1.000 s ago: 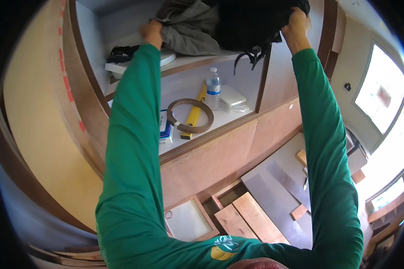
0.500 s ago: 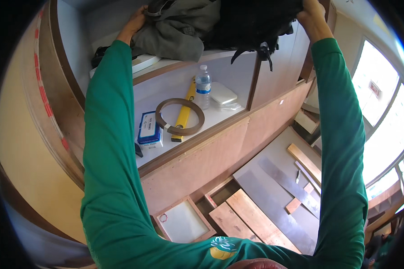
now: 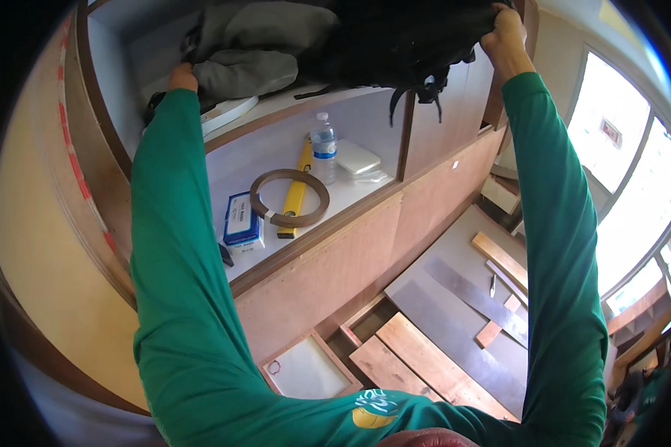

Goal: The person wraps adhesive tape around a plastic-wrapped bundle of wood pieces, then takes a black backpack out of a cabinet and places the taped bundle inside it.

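Observation:
Both my arms, in green sleeves, reach up to the upper shelf of a cabinet. My right hand [image 3: 507, 37] is closed on the upper right end of a black bag [image 3: 402, 45] with dangling straps and a buckle. Beside the bag lies a bunched grey cloth [image 3: 253, 67], blurred by motion. At its left edge my left hand [image 3: 183, 77] is closed on it, with most of its fingers hidden. Whether the cloth and the bag are joined, I cannot tell. A flat white object [image 3: 230, 112] lies on the shelf under the cloth.
On the lower shelf stand a water bottle [image 3: 323, 149], a yellow spirit level [image 3: 294, 201], a brown edging roll [image 3: 320, 205], a blue-and-white box [image 3: 241, 223] and a white case [image 3: 358, 156]. Below lie wooden boards [image 3: 417, 357], a grey panel [image 3: 425, 298] and a shallow tray [image 3: 343, 365].
My left hand has moved down and to the left, and the grey cloth has shifted left with it. My right hand and the black bag have moved slightly left.

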Motion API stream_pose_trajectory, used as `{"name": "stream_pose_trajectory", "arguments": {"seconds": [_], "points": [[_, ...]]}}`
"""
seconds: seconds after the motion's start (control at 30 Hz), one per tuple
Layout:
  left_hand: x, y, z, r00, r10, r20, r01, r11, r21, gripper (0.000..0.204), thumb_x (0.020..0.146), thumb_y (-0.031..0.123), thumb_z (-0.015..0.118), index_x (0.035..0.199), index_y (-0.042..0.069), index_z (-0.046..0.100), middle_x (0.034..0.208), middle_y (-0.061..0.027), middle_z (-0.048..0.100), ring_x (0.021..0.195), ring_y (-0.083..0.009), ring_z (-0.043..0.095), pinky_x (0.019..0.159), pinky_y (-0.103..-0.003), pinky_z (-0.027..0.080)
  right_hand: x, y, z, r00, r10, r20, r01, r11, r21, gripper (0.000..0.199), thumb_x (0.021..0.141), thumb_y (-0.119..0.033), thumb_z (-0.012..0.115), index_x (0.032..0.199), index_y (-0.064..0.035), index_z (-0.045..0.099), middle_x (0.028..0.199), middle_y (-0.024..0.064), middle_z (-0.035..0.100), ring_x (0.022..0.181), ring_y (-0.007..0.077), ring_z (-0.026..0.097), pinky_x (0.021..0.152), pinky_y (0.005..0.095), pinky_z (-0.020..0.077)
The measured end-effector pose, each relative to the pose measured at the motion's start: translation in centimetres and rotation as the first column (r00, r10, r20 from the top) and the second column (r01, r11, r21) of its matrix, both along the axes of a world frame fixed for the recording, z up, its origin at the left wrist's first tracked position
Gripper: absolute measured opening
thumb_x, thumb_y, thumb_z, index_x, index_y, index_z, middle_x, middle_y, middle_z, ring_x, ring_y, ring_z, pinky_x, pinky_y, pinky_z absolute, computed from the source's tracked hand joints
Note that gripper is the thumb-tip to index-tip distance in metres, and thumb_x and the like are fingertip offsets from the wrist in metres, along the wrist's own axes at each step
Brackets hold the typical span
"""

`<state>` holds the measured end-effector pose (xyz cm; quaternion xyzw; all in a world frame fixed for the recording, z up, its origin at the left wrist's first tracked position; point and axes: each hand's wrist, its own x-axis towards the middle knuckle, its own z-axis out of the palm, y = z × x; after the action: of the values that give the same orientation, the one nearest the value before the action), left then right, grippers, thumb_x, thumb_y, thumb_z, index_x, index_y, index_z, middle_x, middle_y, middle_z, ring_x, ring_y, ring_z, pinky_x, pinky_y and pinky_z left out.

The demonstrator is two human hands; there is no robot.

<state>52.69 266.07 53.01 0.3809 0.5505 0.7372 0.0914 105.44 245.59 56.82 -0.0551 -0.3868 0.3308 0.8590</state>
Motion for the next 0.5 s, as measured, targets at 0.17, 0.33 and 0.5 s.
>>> {"name": "stream_pose_trajectory", "arguments": {"seconds": [0.17, 0.33, 0.5], "points": [[-1.5, 0.0, -3.7, 0.998, -0.009, 0.066, 0.017, 0.993, -0.119, 0.064, 0.094, 0.037, 0.064, 0.15, 0.012, 0.047, 0.149, -0.0139, 0.05, 0.136, -0.0342, 0.044, 0.107, -0.052, 0.042, -1.6, -1.1, 5.6, 0.981, -0.189, 0.05, 0.184, 0.979, 0.09, 0.016, 0.095, -0.009, 0.055, 0.103, 0.0034, 0.063, 0.088, 0.0165, 0.068, 0.074, 0.0295, 0.069, 0.069, 0.0417, 0.0611], [-1.1, 0.3, -5.3, 0.997, -0.029, 0.067, 0.038, 0.99, -0.137, 0.069, 0.092, 0.039, 0.066, 0.153, 0.014, 0.044, 0.154, -0.0137, 0.047, 0.141, -0.0356, 0.04, 0.11, -0.055, 0.04, -0.5, -5.0, 7.5, 0.957, -0.272, 0.1, 0.26, 0.958, 0.116, 0.018, 0.094, -0.008, 0.056, 0.107, 0.0036, 0.062, 0.092, 0.0163, 0.068, 0.078, 0.0287, 0.069, 0.072, 0.0407, 0.0606], [-2.7, -0.3, -5.0, 0.998, 0.057, 0.009, -0.054, 0.982, -0.18, 0.075, 0.09, 0.041, 0.068, 0.156, 0.015, 0.041, 0.158, -0.0134, 0.044, 0.146, -0.0369, 0.035, 0.113, -0.058, 0.038, 4.1, -9.2, 4.2, 0.946, -0.301, 0.125, 0.289, 0.951, 0.107, 0.021, 0.094, -0.008, 0.057, 0.111, 0.0038, 0.061, 0.096, 0.0162, 0.068, 0.081, 0.0278, 0.069, 0.075, 0.0397, 0.0601]]}}
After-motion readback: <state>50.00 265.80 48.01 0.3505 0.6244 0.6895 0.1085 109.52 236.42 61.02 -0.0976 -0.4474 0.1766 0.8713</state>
